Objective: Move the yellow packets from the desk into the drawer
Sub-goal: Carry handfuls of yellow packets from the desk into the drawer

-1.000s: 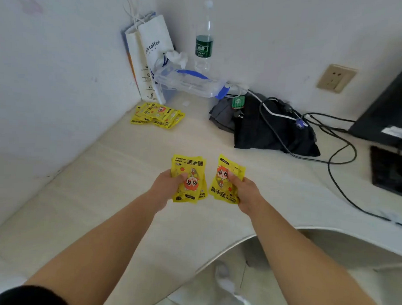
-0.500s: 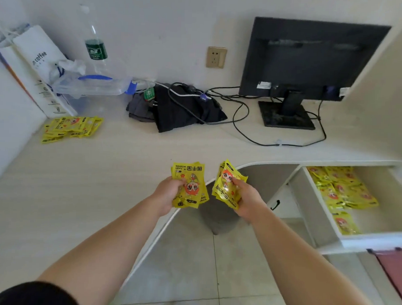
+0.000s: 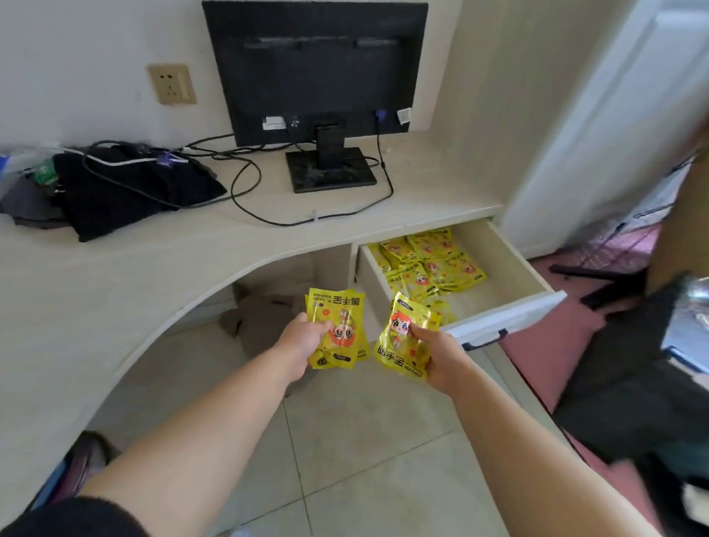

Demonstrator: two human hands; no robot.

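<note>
My left hand [image 3: 300, 340] grips a small stack of yellow packets [image 3: 339, 316] printed with a cartoon face. My right hand [image 3: 442, 357] holds another bunch of yellow packets [image 3: 402, 336]. Both bunches hang over the tiled floor, just left of and below the front corner of the open drawer [image 3: 504, 309]. Several more yellow packets [image 3: 429, 265] lie in a heap inside the drawer, mostly against its left side. The pile on the desk is out of view.
A black monitor [image 3: 315, 70] stands on the cream desk [image 3: 83, 283], its cables [image 3: 247, 192] trailing across the top. Dark clothing [image 3: 118, 187] lies at the back left. A white door [image 3: 615, 116] and a dark chair [image 3: 642, 378] stand to the right.
The view has swung right from the desk's left corner to the drawer. Both hands, still holding their packets, have moved closer to the open drawer.
</note>
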